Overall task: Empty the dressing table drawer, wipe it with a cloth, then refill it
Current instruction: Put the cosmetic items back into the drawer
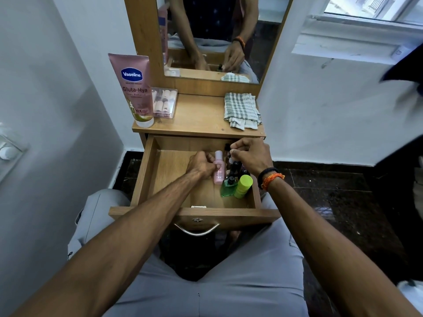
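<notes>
Pink bottle point(218, 167) gripped by left hand point(201, 164), inside open drawer point(146, 170)

left hand point(201, 164): grips pink bottle point(218, 168) | right hand point(250, 156): pinches dark bottle point(234, 167) | drawer point(146, 170): out

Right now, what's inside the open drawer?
In the drawer: a pink bottle gripped by the left hand, a green bottle, a lime-capped container, dark bottles partly hidden under the right hand.

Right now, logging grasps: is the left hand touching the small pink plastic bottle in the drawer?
Touching. The head view shows the left hand with fingers curled around the small pink plastic bottle.
</notes>
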A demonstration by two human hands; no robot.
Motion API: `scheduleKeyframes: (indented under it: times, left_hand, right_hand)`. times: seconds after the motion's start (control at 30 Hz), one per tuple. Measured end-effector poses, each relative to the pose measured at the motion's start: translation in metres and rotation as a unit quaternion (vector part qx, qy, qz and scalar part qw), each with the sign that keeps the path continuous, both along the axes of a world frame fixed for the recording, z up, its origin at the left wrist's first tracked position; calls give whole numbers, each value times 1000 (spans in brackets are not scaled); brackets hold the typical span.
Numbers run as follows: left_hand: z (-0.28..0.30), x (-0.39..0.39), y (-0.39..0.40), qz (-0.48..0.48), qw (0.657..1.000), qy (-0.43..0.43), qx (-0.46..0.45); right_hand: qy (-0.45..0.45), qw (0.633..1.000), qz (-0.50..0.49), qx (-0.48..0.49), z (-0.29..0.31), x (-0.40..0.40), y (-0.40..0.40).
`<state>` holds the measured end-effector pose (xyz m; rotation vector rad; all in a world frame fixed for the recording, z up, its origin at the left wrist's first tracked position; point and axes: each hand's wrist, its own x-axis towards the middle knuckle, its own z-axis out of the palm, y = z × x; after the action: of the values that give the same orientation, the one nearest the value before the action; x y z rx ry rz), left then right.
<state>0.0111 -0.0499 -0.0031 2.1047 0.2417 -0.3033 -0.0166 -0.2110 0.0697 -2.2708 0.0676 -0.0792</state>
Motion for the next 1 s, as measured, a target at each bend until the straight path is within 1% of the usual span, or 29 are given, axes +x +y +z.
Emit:
scheduleKeyframes:
  times: [0.23,0.37,0.53,0.67,0.8,0.93,1.0]
  left_hand:
    - [6,-3,6,7,1000,-16,4]
    - [15,-10,19,36,998,-41,-22]
    - [34,-24,44,71,992,-83,-56]
    - [62,-32,71,102,985,-129,-49]
    - [90,-41,97,176,964,-198,-14]
    - [105,-39,121,293,922,-254,-23]
    - [105,-31,135,306,912,-274,-10]
  right_hand:
    - [-4,1000,-1,-5,-1,3,5]
    - [-14,1000,20,-10,-3,5,15]
    - [-61,996,53,-28,3,6,43]
    - [-95,993,74,7,17,10,77]
    - [-122,988,76,55,35,21,112]
    - [-112,985,86,101,51,31,143]
    - [-112,983,92,108,57,35,156]
